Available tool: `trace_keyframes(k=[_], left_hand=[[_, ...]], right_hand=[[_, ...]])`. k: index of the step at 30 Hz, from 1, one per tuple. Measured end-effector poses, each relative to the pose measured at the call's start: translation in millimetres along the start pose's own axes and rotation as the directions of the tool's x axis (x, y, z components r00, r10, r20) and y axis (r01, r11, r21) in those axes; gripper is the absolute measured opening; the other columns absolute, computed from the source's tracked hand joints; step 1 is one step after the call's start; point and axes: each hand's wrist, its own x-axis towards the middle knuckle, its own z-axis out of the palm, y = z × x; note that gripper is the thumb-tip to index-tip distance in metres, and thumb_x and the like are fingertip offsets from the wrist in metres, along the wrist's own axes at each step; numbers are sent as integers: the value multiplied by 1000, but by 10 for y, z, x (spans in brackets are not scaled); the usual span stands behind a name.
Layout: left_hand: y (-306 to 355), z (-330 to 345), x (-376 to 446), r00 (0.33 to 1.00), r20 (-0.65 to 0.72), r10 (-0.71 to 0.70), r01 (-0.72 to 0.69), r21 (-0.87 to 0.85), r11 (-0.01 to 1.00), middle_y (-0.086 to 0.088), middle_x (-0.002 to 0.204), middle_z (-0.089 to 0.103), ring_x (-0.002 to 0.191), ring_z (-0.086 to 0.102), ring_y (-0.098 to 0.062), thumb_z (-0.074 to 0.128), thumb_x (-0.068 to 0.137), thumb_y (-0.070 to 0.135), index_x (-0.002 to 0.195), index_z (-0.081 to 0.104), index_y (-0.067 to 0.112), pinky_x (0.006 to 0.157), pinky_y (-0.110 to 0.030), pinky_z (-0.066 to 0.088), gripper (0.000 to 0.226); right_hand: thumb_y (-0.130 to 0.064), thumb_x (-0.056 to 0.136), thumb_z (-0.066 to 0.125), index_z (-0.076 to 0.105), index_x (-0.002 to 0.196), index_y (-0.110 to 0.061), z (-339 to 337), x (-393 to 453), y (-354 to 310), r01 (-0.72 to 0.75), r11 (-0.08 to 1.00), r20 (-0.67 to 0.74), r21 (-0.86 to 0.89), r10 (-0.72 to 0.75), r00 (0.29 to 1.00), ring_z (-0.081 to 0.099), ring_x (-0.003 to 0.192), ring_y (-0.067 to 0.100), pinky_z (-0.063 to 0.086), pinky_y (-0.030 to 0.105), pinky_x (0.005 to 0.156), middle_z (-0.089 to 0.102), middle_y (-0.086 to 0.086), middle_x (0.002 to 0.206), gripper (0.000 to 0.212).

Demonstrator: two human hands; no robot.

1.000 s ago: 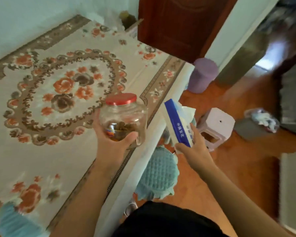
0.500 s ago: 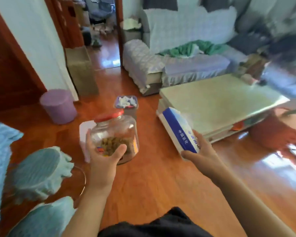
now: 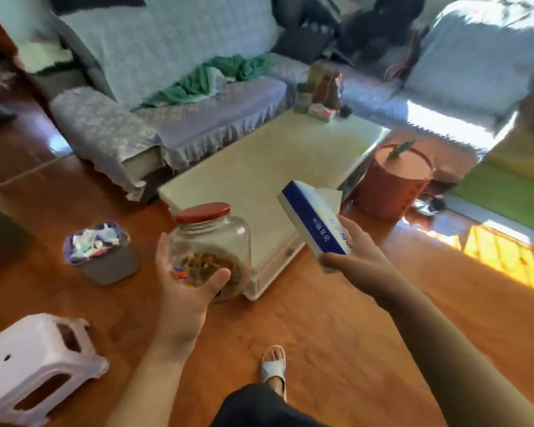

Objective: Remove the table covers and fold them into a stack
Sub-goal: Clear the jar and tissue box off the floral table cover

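Note:
My left hand grips a clear glass jar with a red lid and brown contents, held upright from below and the side. My right hand holds a blue and white tissue box, tilted, with a tissue sticking out of its top. Both are carried over the wooden floor, just in front of a low pale coffee table. No covered table is in view.
Bottles and packets stand at the coffee table's far end. A grey covered sofa lies behind it. A full waste bin and a white plastic stool stand on the left. An orange basket sits to the right.
The view has swung away from the flowered table cover to the living room. Both hands carried the jar and the tissue box along, now closer to the coffee table.

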Motion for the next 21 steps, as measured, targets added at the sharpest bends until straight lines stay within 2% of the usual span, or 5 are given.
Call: trace_keyframes(k=[2,11,16,19,21], left_hand=[[-98,502,492,995,92,-23,24,-11,1000,2,155,42,140,47,-17,97,49,53,152,21,53,115,-52,40,128],[-352,3126,2255,921,380,-83,71,46,996,10,147,41,133,53,-15,94,53,39,151,16,57,110,-47,46,126],[-806,4350,2863,948,306,-90,79,48,996,4,148,43,130,55,-13,89,58,20,154,18,48,107,-43,49,122],[-937,4883,3176,976,186,-115,108,49,993,-1,150,43,131,56,-16,94,53,33,152,22,48,107,-45,50,124],[-932,5172,3382,988,86,-126,122,52,991,-2,151,42,132,54,-17,92,49,43,150,22,51,109,-48,48,122]], right_hand=[[-27,74,83,30,152,-33,-418,302,90,-62,998,-51,5,62,997,60,103,14,56,22,67,49,1,128,94],[-16,82,79,34,135,-37,-2421,1439,888,-220,952,-315,211,280,907,56,97,15,49,25,66,51,-7,108,73],[-20,77,83,43,136,-29,-3267,2717,1529,-268,946,-263,184,310,914,61,100,18,57,24,66,58,-1,116,72],[-26,72,86,42,133,-28,-3769,3530,1661,-279,957,-158,79,288,944,60,101,17,59,25,66,54,1,119,76],[-27,74,85,39,133,-31,-4113,4062,1637,-280,960,-61,-13,279,958,58,103,16,59,30,77,53,-1,118,76]])
